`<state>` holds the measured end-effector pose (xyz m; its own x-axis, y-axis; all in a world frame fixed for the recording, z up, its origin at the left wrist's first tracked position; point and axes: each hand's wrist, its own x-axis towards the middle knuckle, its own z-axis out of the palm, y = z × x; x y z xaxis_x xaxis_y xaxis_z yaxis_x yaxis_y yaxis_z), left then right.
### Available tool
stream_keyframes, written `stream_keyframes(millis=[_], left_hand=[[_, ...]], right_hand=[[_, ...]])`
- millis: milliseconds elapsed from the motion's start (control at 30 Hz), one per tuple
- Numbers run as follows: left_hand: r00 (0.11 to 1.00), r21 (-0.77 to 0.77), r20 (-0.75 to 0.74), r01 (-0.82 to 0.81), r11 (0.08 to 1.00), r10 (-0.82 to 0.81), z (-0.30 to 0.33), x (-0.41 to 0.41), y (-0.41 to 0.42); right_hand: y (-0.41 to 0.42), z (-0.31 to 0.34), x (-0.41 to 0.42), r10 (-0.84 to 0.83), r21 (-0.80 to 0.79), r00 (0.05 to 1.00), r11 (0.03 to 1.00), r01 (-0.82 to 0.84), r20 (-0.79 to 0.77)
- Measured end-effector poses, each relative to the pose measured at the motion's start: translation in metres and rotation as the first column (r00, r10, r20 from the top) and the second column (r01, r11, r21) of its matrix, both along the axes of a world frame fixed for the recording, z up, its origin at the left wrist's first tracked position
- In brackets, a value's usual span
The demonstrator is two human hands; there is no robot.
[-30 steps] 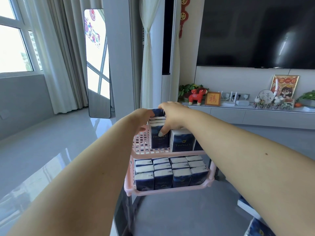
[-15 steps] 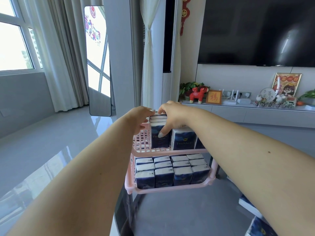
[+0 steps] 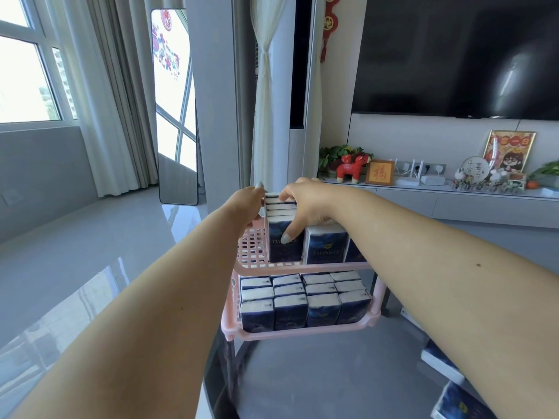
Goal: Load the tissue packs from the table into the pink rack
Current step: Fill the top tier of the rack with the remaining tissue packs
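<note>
Over the last second the stack of tissue packs [image 3: 281, 228] in the upper tier of the pink rack [image 3: 302, 269] has settled lower and squarer: a dark pack that stood proud at the far end now sits level with the rest of the row. The right hand [image 3: 305, 207] stays curled over the top of that row, thumb pressed on the near pack's face; the left hand [image 3: 246, 204] braces the row's left side with fingers fairly straight, one nail raised. In my judgement this row is nearly seated, so the hands can soon let go and fetch more.

The lower tier is packed full with upright packs [image 3: 305, 300]. More loose packs [image 3: 447, 385] wait on the table [image 3: 302, 382] at the near right.

The near upper packs read "TWINKLE" in pale letters on dark blue. On the far sideboard a small framed plaque [image 3: 380, 172] carries the character 福; other writing is too small to read.
</note>
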<state>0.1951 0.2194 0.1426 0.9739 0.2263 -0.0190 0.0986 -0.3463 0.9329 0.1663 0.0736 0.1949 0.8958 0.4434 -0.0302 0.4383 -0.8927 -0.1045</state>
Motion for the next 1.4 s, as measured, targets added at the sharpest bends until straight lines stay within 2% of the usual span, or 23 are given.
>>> stream_keyframes(millis=[200,433,633,800,900,1033,1200,1400], left_hand=[[0.996,0.040,0.088,0.022,0.999,-0.025,0.006,-0.006,-0.003],[0.985,0.020,0.175,-0.004,1.000,0.001,0.021,-0.015,0.001],[0.946,0.037,0.323,-0.047,0.998,0.033,0.041,-0.050,0.001],[0.877,-0.044,0.472,-0.085,0.995,0.096,0.055,-0.100,-0.025],[0.857,-0.037,0.510,-0.058,0.998,0.069,0.051,-0.140,-0.057],[0.899,0.019,0.435,0.034,0.999,-0.039,0.021,-0.184,-0.100],[0.944,0.091,0.282,0.153,0.984,-0.173,-0.042,-0.222,-0.139],[0.958,0.286,0.070,0.247,0.926,-0.277,-0.115,-0.253,-0.173]], right_hand=[[0.000,0.004,-0.005,0.019,0.055,1.000,0.998,-0.020,0.013],[-0.001,0.010,-0.013,0.017,0.110,0.999,0.994,-0.021,0.041],[-0.019,0.016,-0.037,0.007,0.368,0.990,0.928,-0.059,0.142],[-0.051,0.011,-0.063,-0.072,0.565,0.974,0.823,-0.064,0.216],[-0.082,0.007,-0.090,-0.130,0.667,0.969,0.744,-0.046,0.212],[-0.125,-0.012,-0.129,-0.190,0.722,0.969,0.692,0.018,0.159],[-0.184,-0.061,-0.167,-0.272,0.757,0.962,0.631,0.169,0.012],[-0.238,-0.124,-0.207,-0.446,0.713,0.885,0.578,0.397,-0.131]])
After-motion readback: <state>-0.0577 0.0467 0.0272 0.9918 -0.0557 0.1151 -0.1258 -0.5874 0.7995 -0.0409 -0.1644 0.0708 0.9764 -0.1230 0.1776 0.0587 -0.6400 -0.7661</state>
